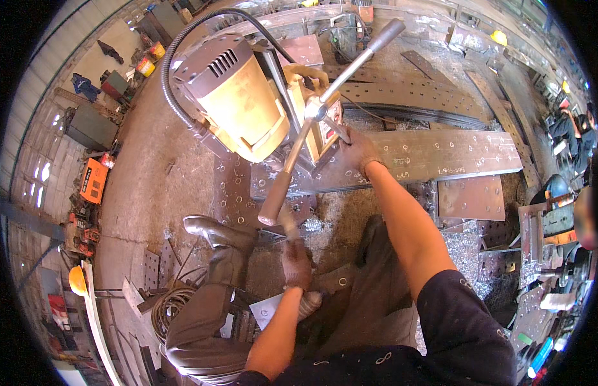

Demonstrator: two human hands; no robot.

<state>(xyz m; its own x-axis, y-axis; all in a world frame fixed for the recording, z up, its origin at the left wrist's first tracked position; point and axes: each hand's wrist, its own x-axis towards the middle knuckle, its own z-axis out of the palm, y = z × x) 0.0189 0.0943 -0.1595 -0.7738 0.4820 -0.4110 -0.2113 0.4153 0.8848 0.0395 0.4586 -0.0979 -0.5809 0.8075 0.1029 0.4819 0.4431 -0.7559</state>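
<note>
A yellow and grey magnetic drill (241, 96) stands tilted in view over a long steel plate (440, 154) with round chalk marks. Its feed handle (317, 110) has three spokes, two ending in long brown grips. My right hand (360, 151), in a dark glove, is closed round the third spoke, close to the hub. Lower down, in front of the drill, my left hand (297, 264) is gloved too and closed. A pale, blurred, stick-like thing (289, 224) rises from it toward the lower grip; its kind cannot be made out. The drill bit is hidden.
Stacked drilled plates (408, 96) lie behind the marked one. Metal shavings (476, 264) cover the ground at right. A coiled cable (170, 309) lies beside my left leg. An orange machine (93, 181) stands at far left. Other people (575, 132) are at the right edge.
</note>
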